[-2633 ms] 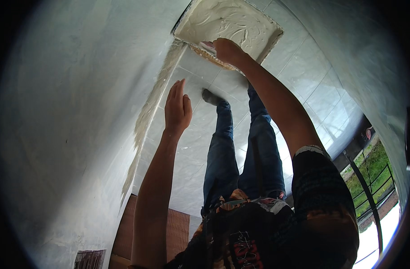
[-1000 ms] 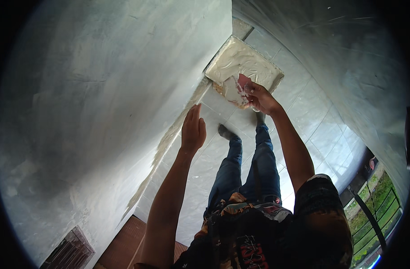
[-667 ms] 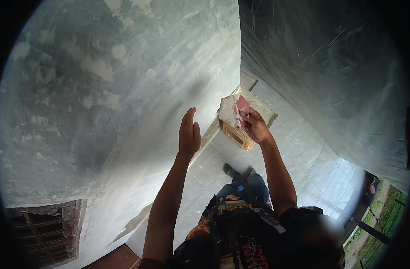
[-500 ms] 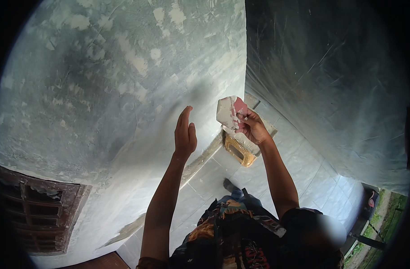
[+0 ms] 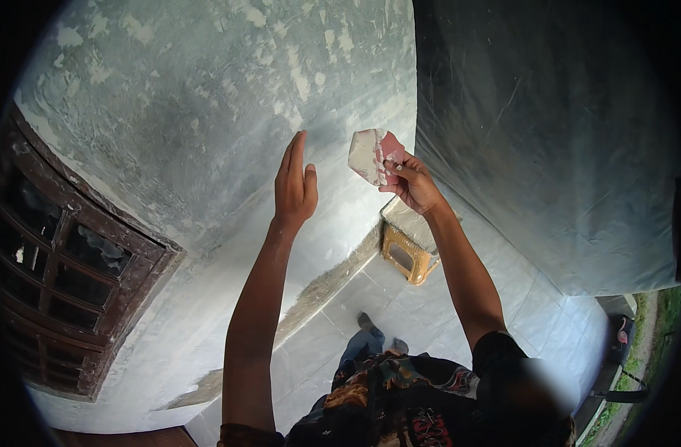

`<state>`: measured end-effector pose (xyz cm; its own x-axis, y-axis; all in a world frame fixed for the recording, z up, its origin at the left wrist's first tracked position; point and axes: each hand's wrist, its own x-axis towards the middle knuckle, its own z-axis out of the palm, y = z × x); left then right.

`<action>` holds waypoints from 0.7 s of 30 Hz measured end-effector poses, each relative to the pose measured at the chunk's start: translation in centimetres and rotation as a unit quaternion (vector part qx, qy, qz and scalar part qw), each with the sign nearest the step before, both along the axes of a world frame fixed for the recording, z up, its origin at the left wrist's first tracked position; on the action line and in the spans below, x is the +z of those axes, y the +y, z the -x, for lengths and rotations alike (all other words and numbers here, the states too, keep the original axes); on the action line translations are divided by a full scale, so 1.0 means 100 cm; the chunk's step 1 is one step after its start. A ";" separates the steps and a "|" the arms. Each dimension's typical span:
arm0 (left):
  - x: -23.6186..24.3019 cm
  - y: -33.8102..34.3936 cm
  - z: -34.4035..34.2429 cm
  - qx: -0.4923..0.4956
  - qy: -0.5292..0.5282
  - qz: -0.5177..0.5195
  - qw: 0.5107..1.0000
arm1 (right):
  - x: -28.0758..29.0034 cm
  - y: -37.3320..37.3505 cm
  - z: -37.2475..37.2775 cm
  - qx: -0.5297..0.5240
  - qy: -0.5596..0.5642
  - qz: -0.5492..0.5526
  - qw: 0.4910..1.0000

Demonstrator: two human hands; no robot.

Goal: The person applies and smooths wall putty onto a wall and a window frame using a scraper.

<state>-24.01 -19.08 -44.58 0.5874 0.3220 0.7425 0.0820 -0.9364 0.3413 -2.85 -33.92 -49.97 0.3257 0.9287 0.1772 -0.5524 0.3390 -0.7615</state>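
My right hand (image 5: 417,185) grips a flat pinkish-red putty spreader (image 5: 391,149) between thumb and fingers. Pale grey-white putty (image 5: 365,153) coats the spreader's left part. The spreader is in front of the wall's right side; I cannot tell whether it touches. My left hand (image 5: 295,185) is raised close to the patchy grey wall (image 5: 206,141), fingers straight and together, thumb a little apart, holding nothing. Whether its fingertips touch the wall is unclear.
A yellow stool (image 5: 407,257) with a putty-smeared flat board (image 5: 415,223) on it stands below my right hand. A brown wooden window frame (image 5: 124,298) is at the left, dark sheeting (image 5: 549,149) hangs at the right. Grey tiles (image 5: 325,320) cover the floor.
Both hands have risen in the view, the right one still holding the spreader. My view has shifted, so more of the window shows and the stool sits lower.
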 end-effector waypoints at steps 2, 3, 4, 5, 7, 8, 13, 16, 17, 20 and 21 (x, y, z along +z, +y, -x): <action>0.014 0.002 0.013 0.007 -0.003 -0.019 1.000 | 0.010 -0.002 0.013 -0.016 -0.019 0.002 1.000; 0.020 0.003 0.018 0.001 -0.011 -0.042 0.999 | 0.017 -0.003 0.019 -0.015 -0.025 -0.003 1.000; 0.027 0.004 0.026 -0.005 -0.018 -0.065 0.998 | 0.024 -0.003 0.026 -0.021 -0.030 -0.004 0.999; 0.035 0.006 0.034 -0.005 -0.024 -0.072 0.997 | 0.033 -0.001 0.036 -0.028 -0.034 -0.006 0.999; 0.054 0.013 0.056 -0.018 -0.031 -0.113 0.993 | 0.050 0.007 0.059 -0.033 -0.046 -0.024 0.998; 0.064 0.014 0.066 -0.018 -0.037 -0.119 0.992 | 0.059 0.010 0.069 -0.038 -0.051 -0.033 0.997; 0.120 0.037 0.136 -0.013 -0.026 -0.199 0.980 | 0.112 0.045 0.137 -0.055 -0.090 -0.094 0.990; 0.162 0.051 0.184 -0.004 -0.044 -0.250 0.967 | 0.154 0.063 0.189 -0.065 -0.109 -0.130 0.983; 0.177 0.057 0.197 0.000 -0.051 -0.263 0.964 | 0.169 0.070 0.203 -0.069 -0.113 -0.144 0.981; 0.222 0.073 0.239 0.015 -0.066 -0.308 0.949 | 0.210 0.095 0.240 -0.058 -0.130 -0.168 0.976; 0.238 0.076 0.250 0.016 -0.066 -0.328 0.942 | 0.226 0.101 0.251 -0.054 -0.135 -0.180 0.973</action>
<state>-49.05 -11.44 -20.77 0.4744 -0.2155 0.8535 0.1110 -0.9472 -0.3009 -28.00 -23.82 -27.37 0.3138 0.7540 0.5771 -0.2949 0.6551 -0.6956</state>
